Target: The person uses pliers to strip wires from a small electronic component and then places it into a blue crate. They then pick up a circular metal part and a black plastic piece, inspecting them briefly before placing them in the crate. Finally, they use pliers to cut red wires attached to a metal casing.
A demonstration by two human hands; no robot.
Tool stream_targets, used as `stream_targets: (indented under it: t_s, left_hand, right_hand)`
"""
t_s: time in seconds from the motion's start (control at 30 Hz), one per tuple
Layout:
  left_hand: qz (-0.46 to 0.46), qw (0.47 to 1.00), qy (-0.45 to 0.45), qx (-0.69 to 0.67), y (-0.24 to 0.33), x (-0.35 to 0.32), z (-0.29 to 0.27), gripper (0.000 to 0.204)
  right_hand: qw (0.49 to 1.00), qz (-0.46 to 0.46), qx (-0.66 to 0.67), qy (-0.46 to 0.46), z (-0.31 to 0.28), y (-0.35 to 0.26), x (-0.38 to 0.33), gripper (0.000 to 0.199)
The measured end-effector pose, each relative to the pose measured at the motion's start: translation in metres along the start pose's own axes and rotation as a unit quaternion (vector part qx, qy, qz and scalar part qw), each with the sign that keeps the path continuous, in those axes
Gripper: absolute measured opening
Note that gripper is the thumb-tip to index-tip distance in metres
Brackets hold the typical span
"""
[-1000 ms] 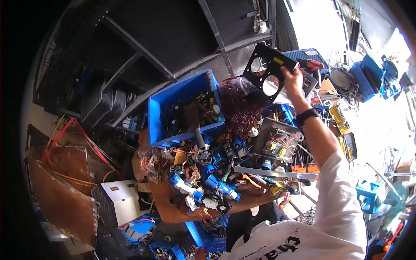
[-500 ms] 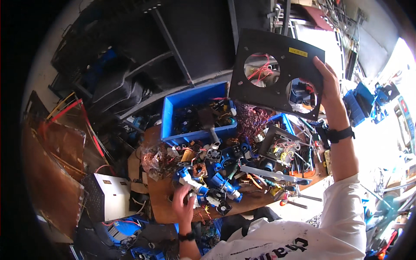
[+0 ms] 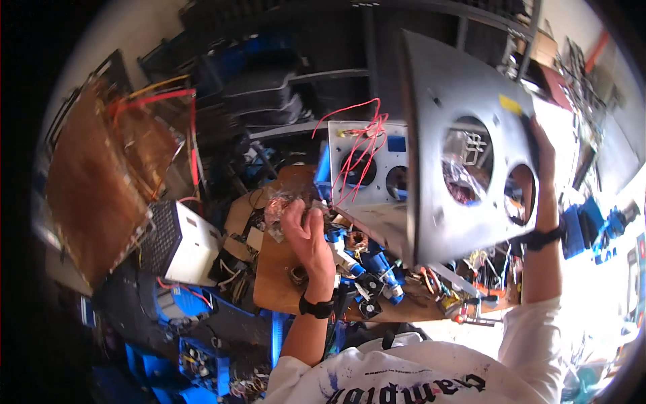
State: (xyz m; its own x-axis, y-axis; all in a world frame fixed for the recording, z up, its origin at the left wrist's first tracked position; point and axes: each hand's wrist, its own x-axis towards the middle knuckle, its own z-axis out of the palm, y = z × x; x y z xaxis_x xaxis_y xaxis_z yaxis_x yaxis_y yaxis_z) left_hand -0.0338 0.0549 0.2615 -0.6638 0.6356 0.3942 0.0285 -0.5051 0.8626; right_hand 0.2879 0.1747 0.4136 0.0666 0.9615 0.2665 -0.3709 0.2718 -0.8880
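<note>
A large sheet-metal housing (image 3: 431, 222) is raised over the bench, turned so its hollow inside shows. Its outer dark grey side has two round holes and a yellow label. The pale inner panel (image 3: 343, 138) also has round holes, and thin red wires (image 3: 367, 145) hang loosely across it. My right hand (image 3: 544, 151) grips the housing's right edge, its fingers partly behind the metal. Just left of the housing's lower corner is my left hand (image 3: 306, 236), thumb and fingers apart, nothing visible between them. Blue-and-white plug connectors (image 3: 380, 273) lie below the housing.
Pliers and other hand tools (image 3: 437, 289) clutter the wooden bench (image 3: 276, 283). A crumpled clear bag (image 3: 274, 209) is beyond my left hand. Left of the bench stand a white metal case (image 3: 192, 242) and a brown board (image 3: 94, 182). Blue bins (image 3: 202, 363) sit lower down.
The housing has turned, now showing its inside and red wires, and looks larger in view. My left hand has moved up from the plug connectors toward its lower corner. The view has shifted.
</note>
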Motion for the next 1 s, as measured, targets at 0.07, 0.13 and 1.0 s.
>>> stream_targets:
  t_s: [0.07,0.13,1.0]
  left_hand:
    - [-0.090,0.995,0.032,0.014,-0.009,0.001,-0.017,0.050]
    - [-0.110,0.993,-0.012,0.042,-0.021,0.009,-0.033,0.057]
    - [-0.099,0.977,-0.184,-0.045,-0.011,0.095,-0.056,0.032]
  right_hand:
    - [1.000,-0.010,-0.003,-0.022,-0.018,0.018,-0.008,0.041]
    - [0.996,-0.052,-0.072,-0.002,-0.018,0.034,-0.020,0.046]
    - [0.881,0.067,0.086,-0.459,-0.034,0.094,-0.014,0.034]
